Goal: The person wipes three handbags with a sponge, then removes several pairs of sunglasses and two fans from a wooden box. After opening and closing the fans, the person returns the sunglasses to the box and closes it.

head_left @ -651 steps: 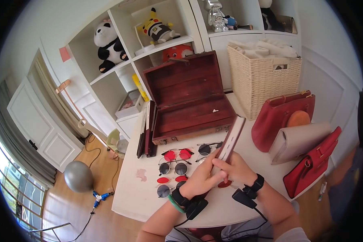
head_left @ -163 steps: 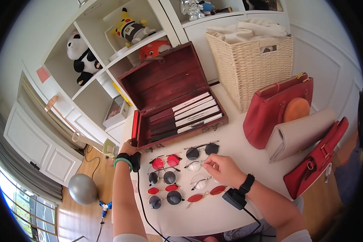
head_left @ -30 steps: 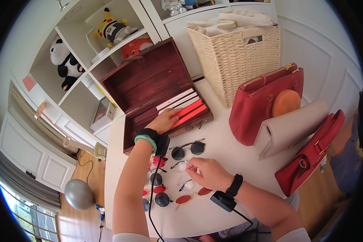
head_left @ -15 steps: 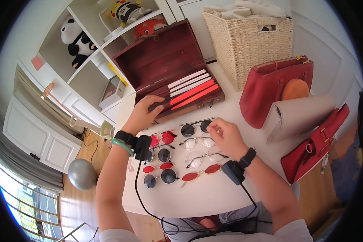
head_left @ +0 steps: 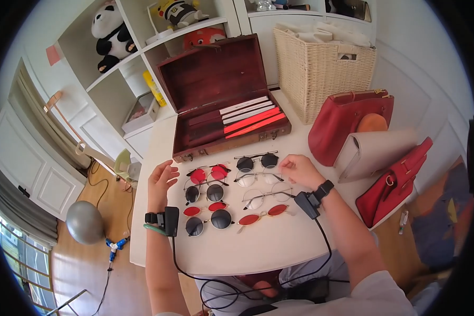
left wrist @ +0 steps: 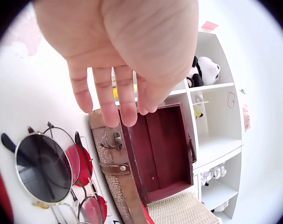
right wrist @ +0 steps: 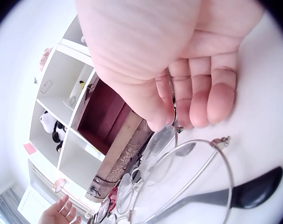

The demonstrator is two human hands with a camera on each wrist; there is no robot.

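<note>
Several pairs of round glasses lie in two columns on the white table. My right hand is at the right end of a clear-lens pair; in the right wrist view its curled fingers pinch the wire rim of that pair by the hinge. With its fingers straight and holding nothing, my left hand hovers left of the red-lens pair. Just beneath that hand lies a dark-lens pair. The open wooden chest behind holds a row of books, two of them red.
A wicker basket stands behind the chest on the right. A red handbag, a beige clutch and another red bag crowd the table's right side. White shelves with a plush panda rise at the back left.
My left hand has drawn back from the books in the chest to the table's left side, open. My right hand has stayed at the clear-lens glasses.
</note>
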